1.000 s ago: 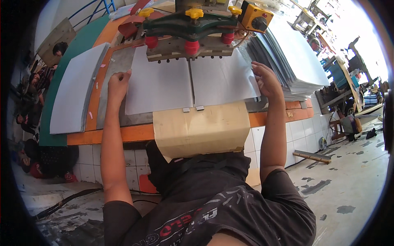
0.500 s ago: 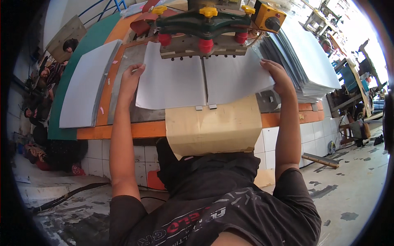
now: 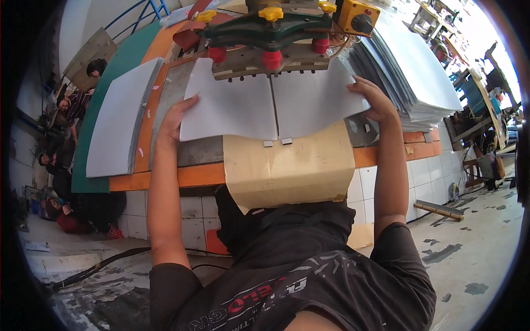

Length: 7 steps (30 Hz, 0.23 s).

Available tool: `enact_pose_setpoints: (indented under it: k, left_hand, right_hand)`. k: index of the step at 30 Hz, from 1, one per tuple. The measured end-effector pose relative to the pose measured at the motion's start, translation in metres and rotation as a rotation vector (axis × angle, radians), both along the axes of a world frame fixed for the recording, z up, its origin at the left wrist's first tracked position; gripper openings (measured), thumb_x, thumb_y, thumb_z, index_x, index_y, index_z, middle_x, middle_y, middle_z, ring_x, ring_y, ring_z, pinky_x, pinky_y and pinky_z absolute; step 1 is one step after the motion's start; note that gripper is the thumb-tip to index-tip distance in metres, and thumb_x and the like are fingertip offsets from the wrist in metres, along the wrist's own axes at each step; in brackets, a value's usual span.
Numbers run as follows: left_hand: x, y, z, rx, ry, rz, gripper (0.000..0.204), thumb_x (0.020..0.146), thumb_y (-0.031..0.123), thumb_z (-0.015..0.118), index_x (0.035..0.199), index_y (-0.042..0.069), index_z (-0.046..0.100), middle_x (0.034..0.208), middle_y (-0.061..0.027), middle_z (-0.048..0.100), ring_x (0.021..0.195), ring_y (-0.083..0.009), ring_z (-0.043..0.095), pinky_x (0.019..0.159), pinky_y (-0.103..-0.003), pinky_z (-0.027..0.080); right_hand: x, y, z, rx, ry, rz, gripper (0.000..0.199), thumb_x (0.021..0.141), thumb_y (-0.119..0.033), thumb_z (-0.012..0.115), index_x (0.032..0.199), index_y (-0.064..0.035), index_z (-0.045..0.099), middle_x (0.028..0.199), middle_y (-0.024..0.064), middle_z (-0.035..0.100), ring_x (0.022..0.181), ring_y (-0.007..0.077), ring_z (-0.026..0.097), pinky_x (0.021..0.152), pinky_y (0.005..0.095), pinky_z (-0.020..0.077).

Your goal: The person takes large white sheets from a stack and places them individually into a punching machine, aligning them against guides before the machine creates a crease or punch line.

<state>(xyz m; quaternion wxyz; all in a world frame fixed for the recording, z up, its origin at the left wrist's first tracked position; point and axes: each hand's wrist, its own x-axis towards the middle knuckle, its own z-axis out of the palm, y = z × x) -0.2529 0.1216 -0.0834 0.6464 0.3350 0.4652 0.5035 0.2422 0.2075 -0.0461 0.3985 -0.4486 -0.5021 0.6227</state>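
Observation:
A pair of white sheet panels [image 3: 232, 107], side by side with a narrow dark gap between them, lies under the head of a green press [image 3: 270, 36]. My left hand [image 3: 175, 118] is closed on the outer left edge of the panels, thumb on top. At the right edge, my right hand [image 3: 374, 98] pinches the other side between thumb and fingers. The near edge of the panels bows in a gentle wave. Just in front, two small grey blocks [image 3: 286, 142] rest on a tan card sheet [image 3: 290, 171] that hangs over the table edge.
One stack of white sheets [image 3: 118, 121] lies at left, and a taller stack [image 3: 414, 71] at right. Yellow knobs [image 3: 270, 14] top the press, beside a yellow control box [image 3: 356, 17]. An orange table edge [image 3: 199, 175] runs in front of me. People [image 3: 72, 105] sit at far left.
My left hand has slid nearer to me along the panels' left edge. The panels' near edge has lifted and moved slightly away from me. My right hand keeps its hold.

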Motion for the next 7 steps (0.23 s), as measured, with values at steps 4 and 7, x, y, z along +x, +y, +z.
enact_pose_setpoints:
  k: [4,7]
  left_hand:
    - [0.005,0.007,-0.007,0.130,-0.088,0.048,0.044,0.098,0.012,0.062,0.138,-0.002,0.048,0.121,-0.0144,0.066,0.102,-0.0220,0.070,0.089,-0.036,0.061]
    - [0.004,0.008,-0.009,0.148,-0.074,0.072,0.046,0.098,0.011,0.062,0.140,-0.002,0.047,0.122,-0.0144,0.066,0.106,-0.0229,0.070,0.091,-0.036,0.060]
  right_hand:
    - [0.002,0.017,-0.015,-0.051,0.082,0.097,0.070,0.082,-0.007,0.065,0.148,0.0008,0.043,0.113,0.0132,0.064,0.094,0.0205,0.069,0.078,0.0342,0.0615]
    - [0.010,0.024,-0.021,-0.014,0.193,0.150,0.077,0.082,-0.008,0.066,0.153,0.0001,0.036,0.117,0.0150,0.062,0.095,0.0221,0.070,0.079,0.0347,0.0626]
